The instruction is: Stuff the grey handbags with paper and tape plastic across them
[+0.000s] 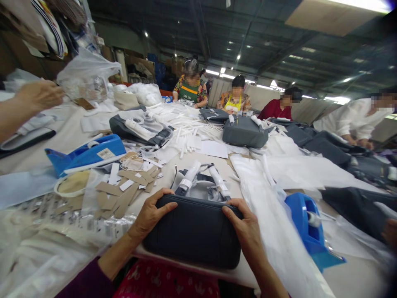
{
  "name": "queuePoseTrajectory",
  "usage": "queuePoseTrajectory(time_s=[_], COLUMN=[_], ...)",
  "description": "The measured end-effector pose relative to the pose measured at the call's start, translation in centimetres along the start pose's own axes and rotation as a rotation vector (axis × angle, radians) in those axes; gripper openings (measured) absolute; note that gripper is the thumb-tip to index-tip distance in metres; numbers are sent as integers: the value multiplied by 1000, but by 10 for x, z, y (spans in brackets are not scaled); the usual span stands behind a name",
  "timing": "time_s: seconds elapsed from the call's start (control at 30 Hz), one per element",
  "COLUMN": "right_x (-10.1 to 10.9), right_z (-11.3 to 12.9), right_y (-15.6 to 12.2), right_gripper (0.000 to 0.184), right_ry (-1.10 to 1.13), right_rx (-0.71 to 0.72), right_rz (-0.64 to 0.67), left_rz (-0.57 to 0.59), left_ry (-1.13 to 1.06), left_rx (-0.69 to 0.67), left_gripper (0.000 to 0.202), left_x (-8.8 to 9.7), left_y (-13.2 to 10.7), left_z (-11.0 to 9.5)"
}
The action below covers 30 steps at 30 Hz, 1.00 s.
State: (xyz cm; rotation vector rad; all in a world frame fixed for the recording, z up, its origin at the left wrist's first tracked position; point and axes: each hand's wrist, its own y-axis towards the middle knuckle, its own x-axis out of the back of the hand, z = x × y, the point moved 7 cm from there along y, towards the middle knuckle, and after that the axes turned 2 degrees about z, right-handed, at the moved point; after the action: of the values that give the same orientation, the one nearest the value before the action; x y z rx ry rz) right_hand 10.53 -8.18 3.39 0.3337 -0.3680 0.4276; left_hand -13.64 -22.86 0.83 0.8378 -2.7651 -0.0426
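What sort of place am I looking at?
Probably a handbag factory's finishing floor: the left hand and right hand grip a dark bag, a grey bag lies farther up the table, and a blue tape dispenser stands near.

White lettering on the green apron (190, 92) is unreadable.

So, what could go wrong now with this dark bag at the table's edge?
The dark bag lies at the near edge of the table; if the left hand or right hand loosens, it may slip off. Its white-wrapped handles might lose their wrapping if tugged. The blue tape dispenser stands close on the right; an elbow could knock it.
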Motion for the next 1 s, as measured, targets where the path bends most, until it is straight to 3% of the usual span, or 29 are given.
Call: queuePoseTrajectory(time_s=[0.13, 0.3, 0.43, 0.47, 0.5, 0.57, 0.67, 0.8, 0.9, 1.0], right_x=[-9, -16, -17, -22, -32, -64, -103, -109, -104, -102], right_z=[-9, -20, 11, 23, 35, 54, 62, 60, 58, 57], right_y=[8, 14, 4, 0, -4, -13, -24, -25, -25, -25], right_gripper=[37, 43, 20, 24, 32, 43, 38, 33, 26, 21], right_ry=[-31, -222, -517, -590, -643, -685, -687, -647, -595, -564], right_rx=[33, 84, 266, 344, 434, 625, 761, 750, 751, 748], right_rz=[-33, -29, -202, -238, -223, -50, 162, 110, 78, 68], left_rz=[48, 58, 71, 77, 81, 87, 111, 26, 15, 62], left_ry=[-76, 15, 74, 79, 84, 97, 171, 423, 663, 698], left_rx=[127, 56, 11, -2, -19, -60, -142, -227, -71, 117], left_gripper=[33, 30, 29, 29, 29, 28, 26, 28, 28, 33], left_x=[-7, -8, -9, -9, -9, -7, -6, -5, -15, -27], left_y=[2, 11, 12, 11, 11, 10, 10, 20, 37, 56], left_z=[10, 9, 7, 6, 5, 2, -7, -29, -37, -36])
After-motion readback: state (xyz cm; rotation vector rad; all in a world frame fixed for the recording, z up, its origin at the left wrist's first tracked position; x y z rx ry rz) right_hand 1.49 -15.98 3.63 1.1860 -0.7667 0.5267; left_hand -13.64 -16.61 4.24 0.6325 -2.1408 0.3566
